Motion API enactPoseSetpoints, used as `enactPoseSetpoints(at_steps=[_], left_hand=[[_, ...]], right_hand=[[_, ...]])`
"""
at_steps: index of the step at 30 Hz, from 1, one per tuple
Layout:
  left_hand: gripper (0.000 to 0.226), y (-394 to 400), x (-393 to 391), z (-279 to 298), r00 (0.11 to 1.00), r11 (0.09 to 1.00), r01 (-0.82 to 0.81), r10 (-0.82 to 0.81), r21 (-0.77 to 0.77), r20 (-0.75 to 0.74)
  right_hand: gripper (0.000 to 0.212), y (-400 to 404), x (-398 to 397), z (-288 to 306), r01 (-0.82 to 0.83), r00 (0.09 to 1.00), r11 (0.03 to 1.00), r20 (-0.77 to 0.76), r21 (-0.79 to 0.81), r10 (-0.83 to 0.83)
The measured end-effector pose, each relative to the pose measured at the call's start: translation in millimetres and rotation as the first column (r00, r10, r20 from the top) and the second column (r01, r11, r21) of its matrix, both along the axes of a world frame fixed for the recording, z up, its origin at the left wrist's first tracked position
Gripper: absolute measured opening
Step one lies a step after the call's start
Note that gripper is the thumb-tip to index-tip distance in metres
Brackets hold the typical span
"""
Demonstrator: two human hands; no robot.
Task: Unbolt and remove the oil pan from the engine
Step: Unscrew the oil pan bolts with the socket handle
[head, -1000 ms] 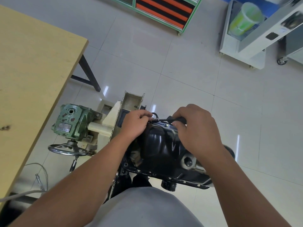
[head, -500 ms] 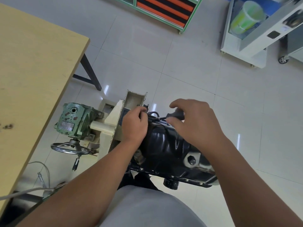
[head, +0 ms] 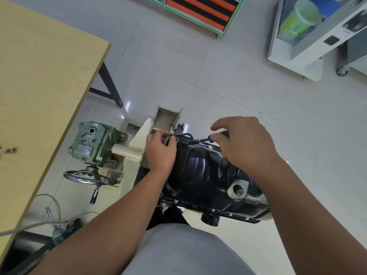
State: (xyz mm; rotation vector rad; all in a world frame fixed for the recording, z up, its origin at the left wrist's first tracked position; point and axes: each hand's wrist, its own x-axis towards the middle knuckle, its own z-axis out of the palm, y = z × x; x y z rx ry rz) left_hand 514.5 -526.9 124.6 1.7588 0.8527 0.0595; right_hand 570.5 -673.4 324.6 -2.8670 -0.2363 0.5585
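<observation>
A glossy black oil pan sits bolted on the engine, which is mounted on a cream stand. Small bolts line its near flange. A drain plug shows on its right side. My left hand rests at the pan's far left corner, fingers curled on the head end of a black ratchet wrench. My right hand holds the wrench's handle at the pan's far edge, with the index finger raised. The socket and the bolt under it are hidden by my left fingers.
A green gearbox with a steel handwheel sits left of the stand. A wooden table fills the left side, cables below it. A white wheeled cabinet and a green rack stand on the tiled floor.
My right hand has loosened on the wrench handle and lifted its index finger, shifting a little right. My left hand stays at the pan's far left corner.
</observation>
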Motion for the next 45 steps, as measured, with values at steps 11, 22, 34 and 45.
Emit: enactPoseSetpoints(at_steps=[11, 22, 34, 45], left_hand=[[0.021, 3.7, -2.2, -5.8, 0.997, 0.996, 0.072, -0.072, 0.061, -0.008], [0.033, 21.4, 58.8, 29.0, 0.522, 0.511, 0.84, -0.853, 0.183, -0.014], [0.038, 15.0, 88.1, 37.1, 0.266, 0.251, 0.964, -0.923, 0.091, -0.277], [0.031, 12.0, 84.6, 41.4, 0.236, 0.221, 0.972, -0.918, 0.084, -0.318]], right_hand=[[0.019, -5.9, -6.5, -3.0, 0.029, 0.999, 0.998, 0.037, 0.048, -0.03], [0.021, -8.2, -8.8, -2.5, 0.093, 0.996, 0.993, 0.005, 0.076, -0.093], [0.019, -19.0, -25.8, -11.7, 0.182, 0.983, 0.977, 0.014, 0.116, -0.184], [0.022, -16.0, -28.8, -12.8, 0.168, 0.983, 0.984, 0.061, 0.056, -0.171]])
